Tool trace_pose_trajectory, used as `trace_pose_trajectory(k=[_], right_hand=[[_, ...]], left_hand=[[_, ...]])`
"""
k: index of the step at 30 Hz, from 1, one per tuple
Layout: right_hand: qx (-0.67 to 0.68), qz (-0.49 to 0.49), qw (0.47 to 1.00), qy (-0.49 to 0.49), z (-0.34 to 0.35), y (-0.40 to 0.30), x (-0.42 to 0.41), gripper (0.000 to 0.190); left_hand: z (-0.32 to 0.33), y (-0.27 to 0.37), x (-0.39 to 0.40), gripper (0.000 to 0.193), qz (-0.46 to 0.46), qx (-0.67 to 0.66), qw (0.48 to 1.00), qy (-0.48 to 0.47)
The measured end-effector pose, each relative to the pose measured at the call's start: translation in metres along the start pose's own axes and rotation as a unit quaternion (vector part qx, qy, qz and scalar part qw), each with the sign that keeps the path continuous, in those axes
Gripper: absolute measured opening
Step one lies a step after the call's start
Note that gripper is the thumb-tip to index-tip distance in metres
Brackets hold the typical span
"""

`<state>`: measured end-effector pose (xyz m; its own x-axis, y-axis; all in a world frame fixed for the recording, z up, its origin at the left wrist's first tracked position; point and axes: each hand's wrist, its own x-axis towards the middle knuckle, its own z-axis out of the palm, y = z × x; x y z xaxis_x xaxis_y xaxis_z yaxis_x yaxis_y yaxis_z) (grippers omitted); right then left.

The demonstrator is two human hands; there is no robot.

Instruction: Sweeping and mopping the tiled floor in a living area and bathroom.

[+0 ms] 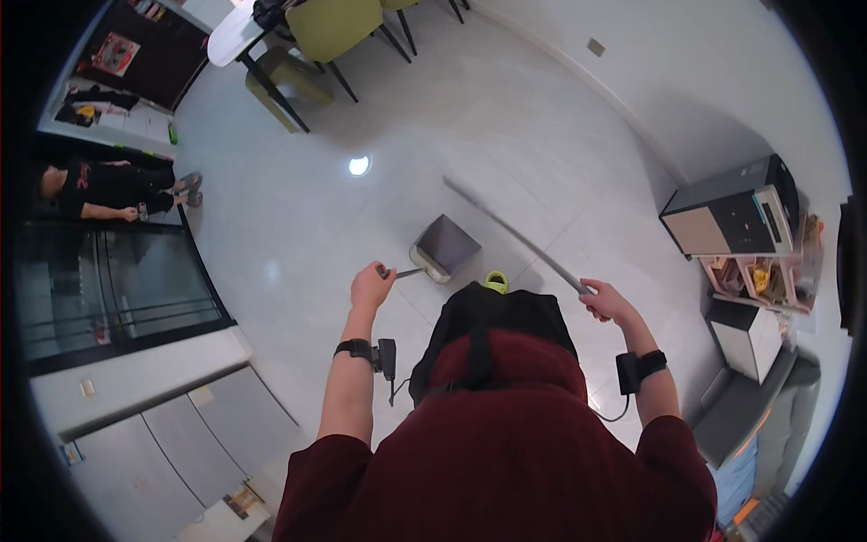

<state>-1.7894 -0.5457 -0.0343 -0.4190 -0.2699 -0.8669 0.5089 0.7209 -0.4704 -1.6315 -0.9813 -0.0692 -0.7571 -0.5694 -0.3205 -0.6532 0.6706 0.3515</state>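
My left hand grips the thin handle of a grey dustpan, whose pan lies ahead of my feet, low over or on the tiled floor. In my right hand is the end of a long grey stick, which slants up and to the left across the view. The far end of the stick lies beyond the dustpan, apart from it; whether it bears a brush cannot be told. A yellow-green shoe shows just below the pan.
A table, a green chair and a stool stand ahead to the left. At the far left another person stands by a glass door. On the right are a grey-black cabinet, pink storage bins and a grey sofa.
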Motion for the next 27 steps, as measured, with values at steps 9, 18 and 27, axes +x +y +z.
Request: trace_pose_trajectory(k=[9,18,27], right_hand=[[-0.249,-0.04,0.964,0.082,0.041,-0.022,0.077,0.047],[-0.086,0.05,0.992,-0.075,0.019,-0.042,0.02,0.047],[-0.02,0.038,0.999,0.033,-0.034,-0.029,-0.003,0.047]], left_hand=[[0.0,0.004,0.0,0.029,-0.018,-0.02,1.0,0.005],[-0.006,0.0,0.006,0.028,-0.028,-0.028,0.999,0.017],[-0.008,0.003,0.006,0.029,-0.043,-0.037,0.998,0.013]])
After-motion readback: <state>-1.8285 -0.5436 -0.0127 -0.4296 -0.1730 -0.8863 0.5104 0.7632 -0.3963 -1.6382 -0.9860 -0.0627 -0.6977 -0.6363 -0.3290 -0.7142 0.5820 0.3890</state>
